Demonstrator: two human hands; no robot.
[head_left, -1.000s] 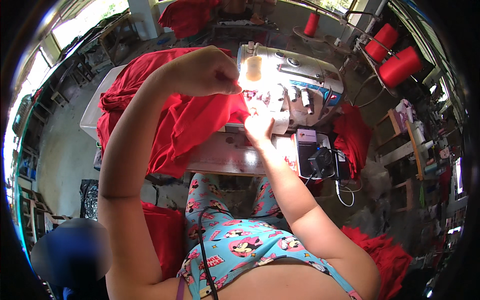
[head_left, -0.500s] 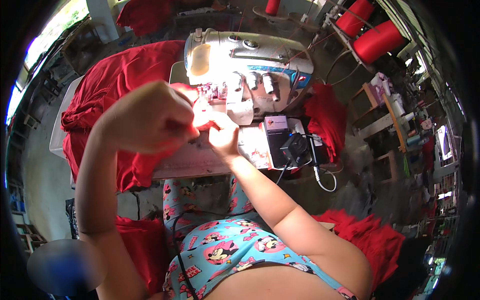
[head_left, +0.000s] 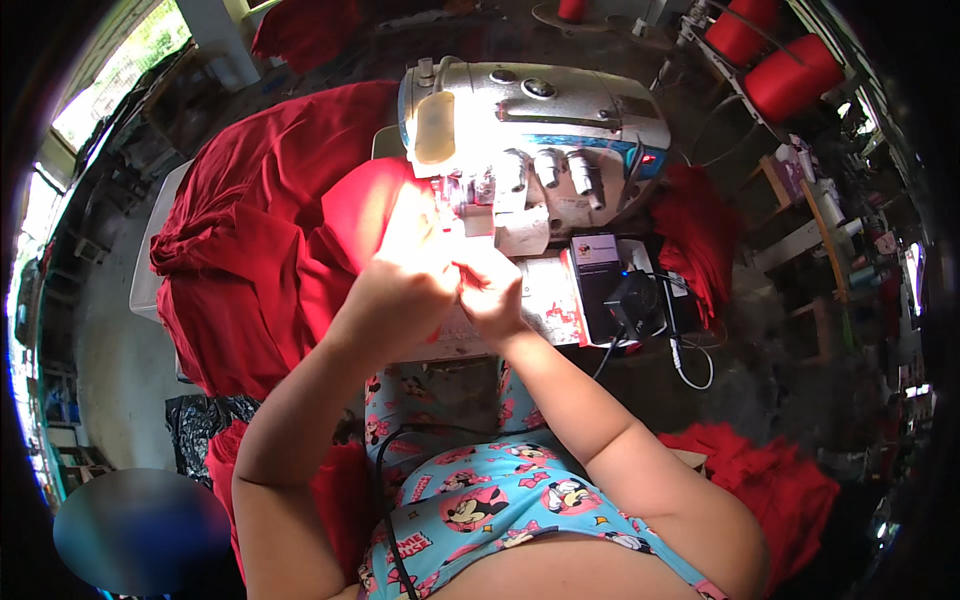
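Note:
My left hand (head_left: 400,290) is closed in front of the sewing machine (head_left: 555,115), on a piece of red fabric (head_left: 365,215). A bit of red also shows below its fingers. Right beside it my right hand (head_left: 490,290) is pinched, its fingertips meeting the left hand at the fabric's edge. Strong light washes out the fabric by the needle area, so the exact edge between the fingers is hard to see. A large heap of red cloth (head_left: 250,240) lies at the left of the machine.
A dark box (head_left: 595,270) and a small black device (head_left: 635,305) with cables sit right of my hands. Red fabric (head_left: 695,240) hangs at the table's right end. Red thread cones (head_left: 795,75) stand at the far right. More red cloth (head_left: 760,480) lies beside me.
My left hand has come down from its raised position and moved right, next to my right hand. A smooth red fabric piece now shows by the machine. The whole view has shifted slightly.

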